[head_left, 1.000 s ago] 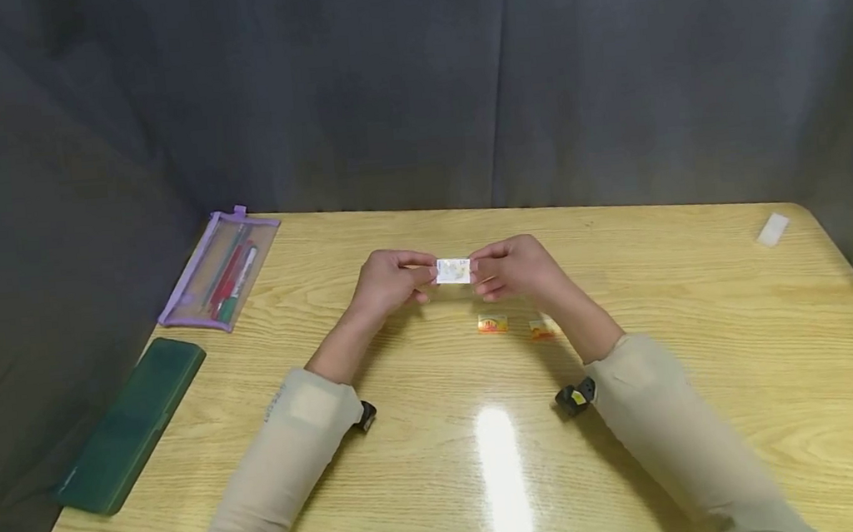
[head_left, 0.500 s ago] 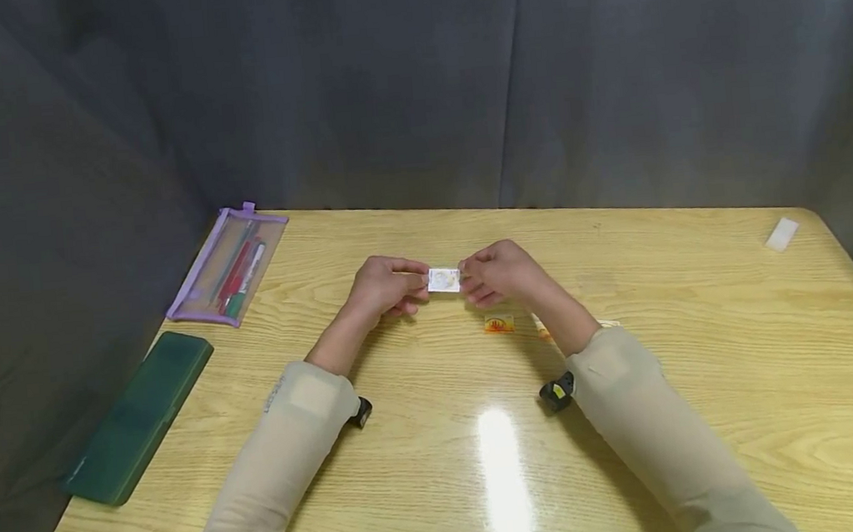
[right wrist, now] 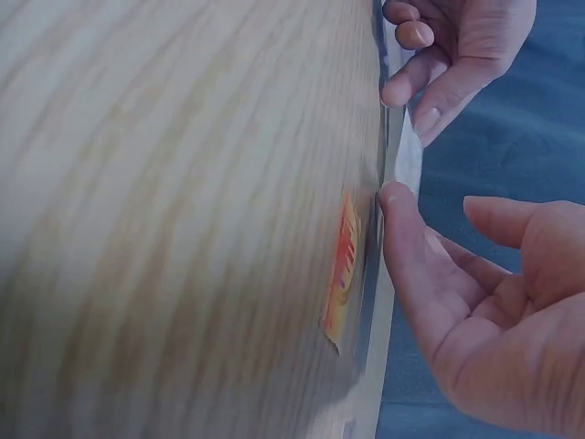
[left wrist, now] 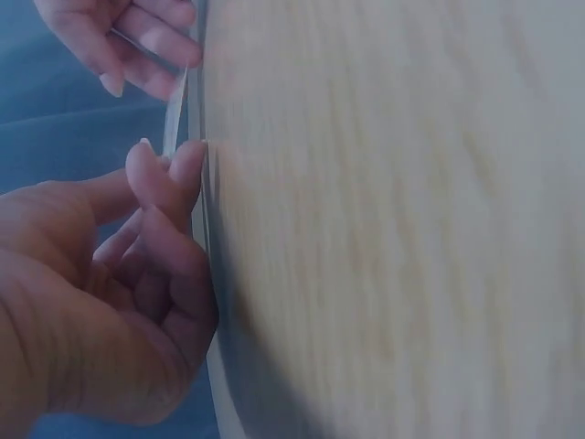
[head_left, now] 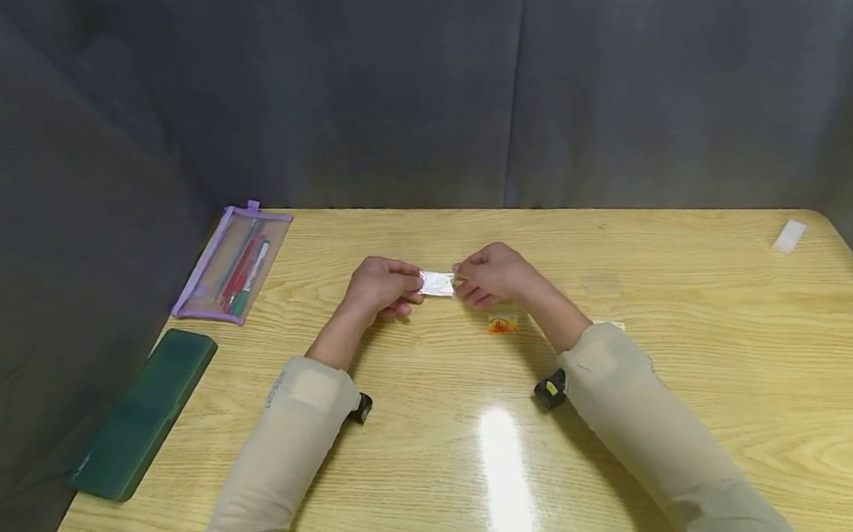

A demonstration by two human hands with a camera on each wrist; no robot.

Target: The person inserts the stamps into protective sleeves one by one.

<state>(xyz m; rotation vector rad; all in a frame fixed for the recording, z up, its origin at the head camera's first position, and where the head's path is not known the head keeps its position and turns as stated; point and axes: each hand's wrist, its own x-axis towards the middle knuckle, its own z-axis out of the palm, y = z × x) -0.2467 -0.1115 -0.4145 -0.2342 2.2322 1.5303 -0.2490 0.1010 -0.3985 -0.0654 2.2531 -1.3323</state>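
Observation:
A small, thin white card (head_left: pixel 438 283) is stretched level between my two hands above the far middle of the table. My left hand (head_left: pixel 379 286) pinches its left end between thumb and fingers. At the other end, fingertips of my right hand (head_left: pixel 498 274) touch the card; in the right wrist view that hand's thumb (right wrist: pixel 503 219) stands apart from the index finger. A small orange-and-yellow printed card (head_left: pixel 502 324) lies on the table below the right hand, and shows also in the right wrist view. A pale strip (head_left: pixel 608 326) shows behind the right forearm, mostly hidden.
The wooden table (head_left: pixel 426 450) ends at a dark curtain (head_left: pixel 353 96). On the left lie a purple-edged mesh pouch (head_left: pixel 234 264) with pens and a dark green case (head_left: pixel 145 413). A white block (head_left: pixel 789 236) sits at the far right corner.
The white card and both hands have shifted slightly left and down in view. Its face showed print before and now looks shiny white. The right forearm now covers more of the second orange card.

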